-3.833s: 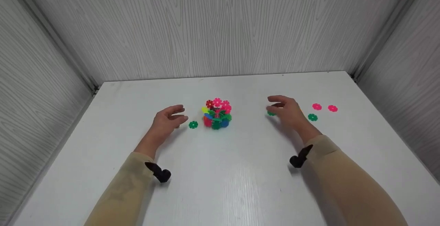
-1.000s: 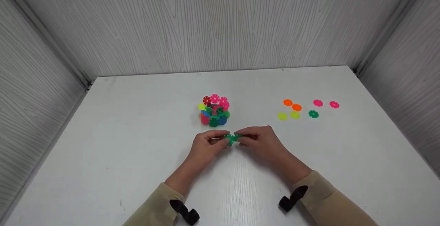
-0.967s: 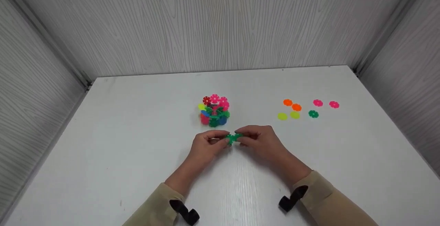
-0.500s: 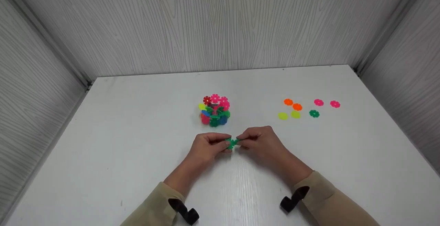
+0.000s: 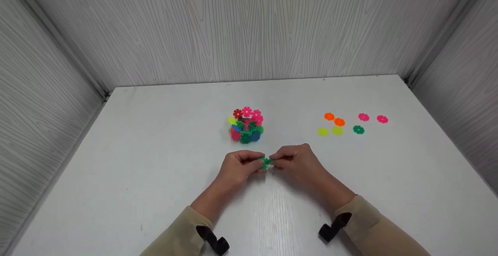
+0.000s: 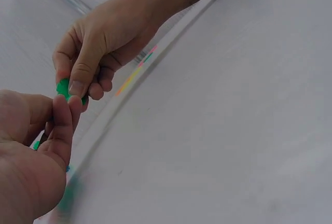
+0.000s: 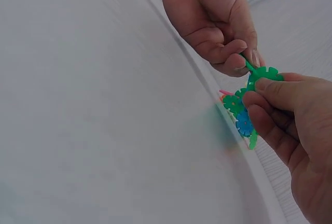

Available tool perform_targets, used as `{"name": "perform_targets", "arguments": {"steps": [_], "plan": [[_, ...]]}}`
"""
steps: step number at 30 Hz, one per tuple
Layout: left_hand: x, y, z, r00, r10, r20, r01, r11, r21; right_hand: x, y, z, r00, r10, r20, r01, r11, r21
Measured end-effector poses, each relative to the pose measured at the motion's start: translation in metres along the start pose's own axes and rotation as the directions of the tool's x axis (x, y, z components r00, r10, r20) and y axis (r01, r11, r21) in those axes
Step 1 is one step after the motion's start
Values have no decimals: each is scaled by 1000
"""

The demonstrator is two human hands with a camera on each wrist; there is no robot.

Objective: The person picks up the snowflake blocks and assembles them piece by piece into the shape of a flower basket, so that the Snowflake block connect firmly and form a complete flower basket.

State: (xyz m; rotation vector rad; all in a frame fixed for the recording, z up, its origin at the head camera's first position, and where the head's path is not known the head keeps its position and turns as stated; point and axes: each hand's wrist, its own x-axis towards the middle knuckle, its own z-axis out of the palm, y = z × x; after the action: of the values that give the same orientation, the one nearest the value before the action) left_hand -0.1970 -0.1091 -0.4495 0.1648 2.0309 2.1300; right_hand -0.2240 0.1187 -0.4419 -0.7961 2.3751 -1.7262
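**Green flower discs [image 5: 265, 163] pinched together**

The left hand [image 5: 238, 168] and right hand [image 5: 301, 164] each pinch one, over the middle of the white table [image 5: 155, 139]. Just farther stands a multicoloured cluster [image 5: 246, 136]. Right lie orange discs [image 5: 339, 122], yellow discs [image 5: 323, 132], pink discs [image 5: 363, 117] and a loose green disc [image 5: 358, 130].

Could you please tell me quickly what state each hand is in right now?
Left hand: closed, pinching a green flower-shaped piece.
Right hand: closed, pinching a second green piece.
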Motion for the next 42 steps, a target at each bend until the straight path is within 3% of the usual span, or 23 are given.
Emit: {"name": "perform_targets", "arguments": {"steps": [6,9,13,15,17,28,34,42], "plan": [[0,1,-1,999,1,-49,-3,999,-39,6,5,-15,999,40,14,-39,998,-47],[2,0,-3,996,-21,-84,15,997,-70,9,13,-41,989,115,-89,-125,986,-115],[3,-2,-3,993,-50,-103,44,997,-68,6,30,-82,928,225,-297,-279,948,-154],[2,-3,-3,993,-59,-104,53,997,-59,4,38,-98,899,250,-360,-327,930,-171],[2,-3,-3,992,-64,-105,59,997,-48,2,45,-109,885,265,-384,-357,914,-193],[3,-2,-6,994,-68,-87,63,997,-51,3,52,-118,887,315,-339,-417,861,-292],[4,-2,-6,995,-73,-72,69,996,-56,3,48,-115,907,282,-312,-385,856,-345],[3,-2,-6,995,-66,-81,61,996,-58,3,47,-112,913,273,-303,-385,824,-417]]}}
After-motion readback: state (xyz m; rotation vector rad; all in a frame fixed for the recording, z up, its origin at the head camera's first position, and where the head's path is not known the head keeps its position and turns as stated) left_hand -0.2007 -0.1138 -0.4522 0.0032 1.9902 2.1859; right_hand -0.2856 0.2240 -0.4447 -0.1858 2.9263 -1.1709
